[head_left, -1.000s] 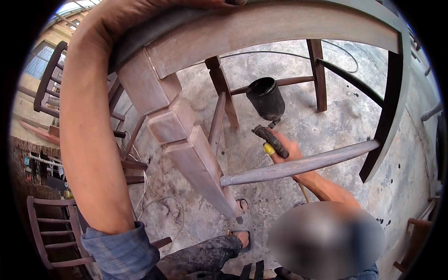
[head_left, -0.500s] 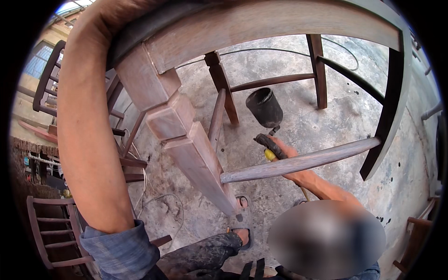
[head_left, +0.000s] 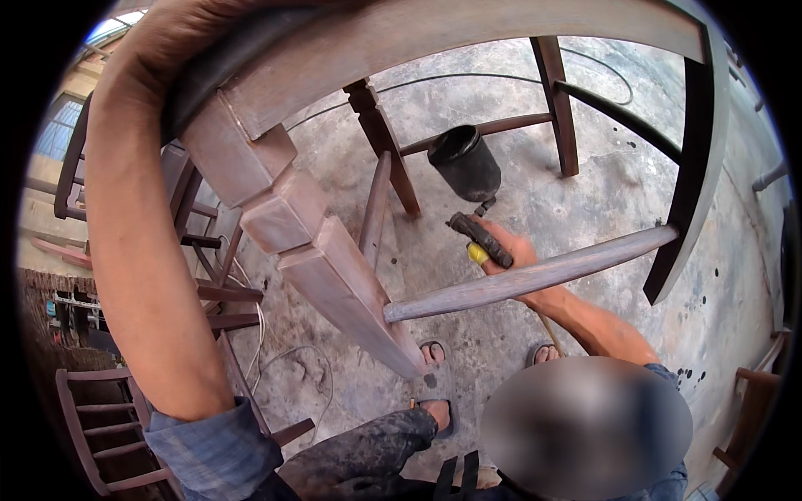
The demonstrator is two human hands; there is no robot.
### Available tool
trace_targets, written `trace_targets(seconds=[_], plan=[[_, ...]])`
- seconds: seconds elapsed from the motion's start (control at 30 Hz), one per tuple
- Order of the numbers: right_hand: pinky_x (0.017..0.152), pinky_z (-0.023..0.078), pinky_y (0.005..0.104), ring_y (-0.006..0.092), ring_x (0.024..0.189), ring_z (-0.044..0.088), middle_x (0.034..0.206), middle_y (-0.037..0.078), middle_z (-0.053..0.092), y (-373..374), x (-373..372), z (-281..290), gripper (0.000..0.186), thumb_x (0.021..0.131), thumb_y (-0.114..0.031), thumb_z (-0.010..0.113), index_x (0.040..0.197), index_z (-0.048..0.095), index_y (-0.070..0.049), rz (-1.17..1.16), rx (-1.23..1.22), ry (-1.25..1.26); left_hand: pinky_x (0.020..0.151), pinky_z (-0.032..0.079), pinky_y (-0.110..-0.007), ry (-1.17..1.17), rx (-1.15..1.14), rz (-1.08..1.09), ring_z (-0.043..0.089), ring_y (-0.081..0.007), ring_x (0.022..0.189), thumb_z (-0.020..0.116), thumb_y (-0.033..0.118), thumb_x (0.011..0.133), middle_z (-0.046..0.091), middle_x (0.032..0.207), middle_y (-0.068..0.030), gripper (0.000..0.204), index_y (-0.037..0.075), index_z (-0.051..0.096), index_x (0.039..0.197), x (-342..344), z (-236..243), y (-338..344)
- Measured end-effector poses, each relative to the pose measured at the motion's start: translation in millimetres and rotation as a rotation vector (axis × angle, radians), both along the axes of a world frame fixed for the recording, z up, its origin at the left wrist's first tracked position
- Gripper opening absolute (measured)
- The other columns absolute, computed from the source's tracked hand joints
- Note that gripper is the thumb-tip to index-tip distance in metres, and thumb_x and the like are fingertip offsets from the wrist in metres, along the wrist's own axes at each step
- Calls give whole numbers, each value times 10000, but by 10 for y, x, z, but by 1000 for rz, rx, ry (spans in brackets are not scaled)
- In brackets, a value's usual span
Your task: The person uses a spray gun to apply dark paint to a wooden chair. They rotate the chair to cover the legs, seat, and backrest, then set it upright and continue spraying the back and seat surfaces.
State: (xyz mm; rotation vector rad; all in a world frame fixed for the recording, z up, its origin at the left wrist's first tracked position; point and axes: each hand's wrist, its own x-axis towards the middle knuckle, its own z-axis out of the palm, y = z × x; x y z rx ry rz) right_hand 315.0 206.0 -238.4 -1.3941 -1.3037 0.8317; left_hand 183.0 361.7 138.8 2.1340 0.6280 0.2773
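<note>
Brown wood, patchy finish: chair frame (head_left: 468, 37) fills the space in front of the person, tilted, one side at the top of the view. Can't tell if any leg bears on the concrete floor (head_left: 601, 196).

Right hand (head_left: 511, 244) is wrapped round a dark spray gun (head_left: 487, 238), yellow wrap (head_left: 477, 253) on one digit. Black cup (head_left: 472, 167) sits at the gun's far end, fill level not visible. Left hand (head_left: 209, 15) lies over the seat edge at the top; fingers cut off, grip can't be told.

Handling, my guess: frame stiff, moderately heavy, awkward to hold one-armed. Best hold is the seat edge or the thick top of the near leg (head_left: 330, 275). Surface may be tacky or easily marked. Gun looks rigid, likely top-heavy from the cup; hold low on the handle, keep the cup upright.

In the way: round stretcher (head_left: 535, 278) crosses above the right wrist, limiting lift. Near leg's foot ends just beside a sandal (head_left: 430, 388); contact unclear. Far legs stand behind the cup. Black hose (head_left: 451, 77) runs across the floor beyond; thin pale cable (head_left: 261, 334) lies left, near a slatted chair back (head_left: 100, 430). Both snag risks.
</note>
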Motion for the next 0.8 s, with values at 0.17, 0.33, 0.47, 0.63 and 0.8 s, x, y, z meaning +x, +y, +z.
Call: trace_targets(seconds=[0.17, 0.33, 0.47, 0.63, 0.8], plan=[[805, 539, 349, 314, 914, 716, 1090, 229, 708, -175, -66, -341, 543, 929, -162, 723, 1424, 531, -48, 3, 71, -124, 1047, 481, -355, -2, -34, -10, 637, -262, 1158, 907, 259, 744, 673, 1287, -193, 804, -33, 570, 1413, 25, 4, 23], [809, 534, 336, 194, 927, 683, 1093, 154, 728, -200, 25, -482, 544, 920, -144, 708, 1430, 542, -53, 30, -7, 21, 1023, 498, -338, 48, -3, 60, 644, -258, 1140, 917, 303, 695, 677, 1270, -190, 855, -16, 578, 1412, -25, 49, 106], [730, 507, 282, 81, 834, 598, 1002, 54, 700, -99, 372, -319, 551, 897, -85, 647, 1437, 544, -50, -10, -148, 320, 884, 550, -317, 25, 374, -83, 694, -234, 972, 820, 452, 794, 714, 1148, -161, 706, 93, 657, 1378, -13, -147, 330], [657, 465, 264, 98, 742, 570, 857, 17, 632, 121, 815, 105, 472, 926, -114, 630, 1386, 579, -20, -41, 1, 274, 1028, 478, -345, 94, 279, -13, 645, -241, 1132, 875, 454, 627, 697, 1237, -145, 875, 16, 656, 1353, 54, -73, 263], [661, 466, 271, 98, 736, 559, 846, 9, 632, 303, 956, 391, 404, 968, -157, 644, 1346, 606, -19, -8, -35, 284, 1048, 461, -343, 113, 241, -24, 626, -215, 1170, 872, 406, 684, 688, 1258, -129, 839, -2, 634, 1377, -46, -48, 225]])
